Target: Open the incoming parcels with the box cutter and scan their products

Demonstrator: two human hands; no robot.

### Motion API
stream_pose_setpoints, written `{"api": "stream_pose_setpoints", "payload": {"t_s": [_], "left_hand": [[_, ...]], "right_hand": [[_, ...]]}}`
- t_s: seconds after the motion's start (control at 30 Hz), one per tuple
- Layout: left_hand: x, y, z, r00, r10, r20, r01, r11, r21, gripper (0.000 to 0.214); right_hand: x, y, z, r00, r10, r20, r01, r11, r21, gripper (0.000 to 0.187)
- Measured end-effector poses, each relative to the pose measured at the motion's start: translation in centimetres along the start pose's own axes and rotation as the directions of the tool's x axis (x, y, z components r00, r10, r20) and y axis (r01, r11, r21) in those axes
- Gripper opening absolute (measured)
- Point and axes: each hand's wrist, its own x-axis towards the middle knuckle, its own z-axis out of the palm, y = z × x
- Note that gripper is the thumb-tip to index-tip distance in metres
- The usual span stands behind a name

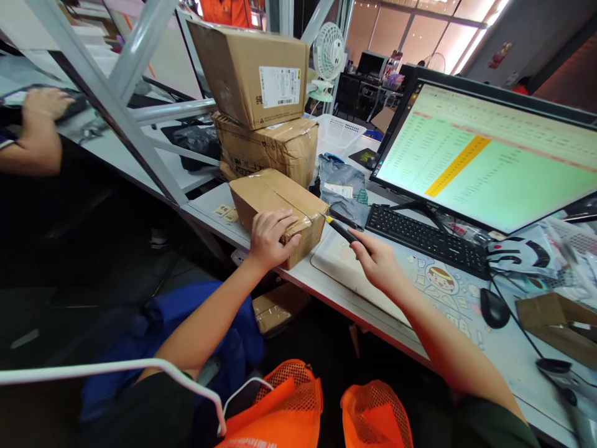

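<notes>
A taped cardboard box (275,193) lies at the desk's near edge. My left hand (270,238) presses on its near top edge, fingers curled over the cardboard and the thumb lower on the side. In my right hand (373,258) is a slim utility knife (342,230) with a black handle and a yellow collar. The knife's thin tip meets the box at its right top corner, close to the seam. Wrinkled clear tape shows near that corner. The cut itself, if any, is too small to make out.
Two larger boxes (261,81) are stacked behind. A grey plastic parcel (345,186), keyboard (429,239), monitor (494,149) and mouse (495,308) sit rightward. A metal frame post (116,118) rises at left, where another person's hand (46,102) rests. Another carton (280,306) lies below the desk.
</notes>
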Motion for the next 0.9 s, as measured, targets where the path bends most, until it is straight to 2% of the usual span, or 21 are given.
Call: {"api": "stream_pose_setpoints", "payload": {"t_s": [0.07,0.13,0.23,0.3,0.4,0.53,0.63,0.7,0.77,0.83,0.9], "left_hand": [[0.0,0.1,0.6,0.998,-0.065,-0.005,0.065,0.998,0.004,0.035],[0.2,1.1,1.6,0.993,-0.100,-0.066,0.102,0.995,0.017,0.033],[0.3,3.6,3.4,0.979,-0.136,-0.154,0.142,0.990,0.026,0.033],[0.2,5.1,4.4,0.969,-0.190,-0.159,0.196,0.980,0.026,0.036],[0.0,6.2,5.0,0.959,-0.260,-0.114,0.262,0.965,0.002,0.039],[-0.3,5.9,4.9,0.954,-0.293,-0.064,0.292,0.956,-0.032,0.041],[-0.3,5.7,4.8,0.956,-0.290,-0.049,0.289,0.957,-0.026,0.040],[-0.3,5.6,4.8,0.959,-0.278,-0.048,0.277,0.961,-0.022,0.039],[-0.3,5.6,4.8,0.967,-0.251,-0.042,0.250,0.968,-0.025,0.038],[-0.3,5.2,4.7,0.974,-0.227,-0.019,0.226,0.973,-0.040,0.038],[-0.4,4.2,4.1,0.978,-0.207,0.017,0.208,0.976,-0.066,0.039]], "right_hand": [[2.3,-2.0,-0.7,0.996,0.025,0.090,-0.023,0.999,-0.027,0.045],[4.6,-3.7,-1.4,0.988,0.016,0.151,-0.002,0.996,-0.093,0.043],[7.4,-5.9,-1.9,0.979,-0.060,0.197,0.110,0.961,-0.252,0.039],[8.5,-6.9,-1.9,0.970,-0.094,0.226,0.172,0.917,-0.358,0.036],[9.3,-7.9,-1.3,0.965,-0.121,0.234,0.220,0.861,-0.458,0.033],[9.4,-8.6,-0.4,0.949,-0.211,0.232,0.300,0.827,-0.475,0.031],[9.1,-8.1,-1.6,0.931,-0.252,0.263,0.351,0.812,-0.466,0.036],[8.3,-6.9,-3.9,0.931,-0.203,0.304,0.336,0.804,-0.491,0.042],[6.8,-5.0,-6.8,0.936,-0.057,0.348,0.251,0.800,-0.545,0.046],[4.7,-2.6,-9.1,0.929,0.159,0.334,0.086,0.787,-0.611,0.046],[1.9,0.0,-10.1,0.902,0.361,0.237,-0.118,0.733,-0.670,0.045]]}}
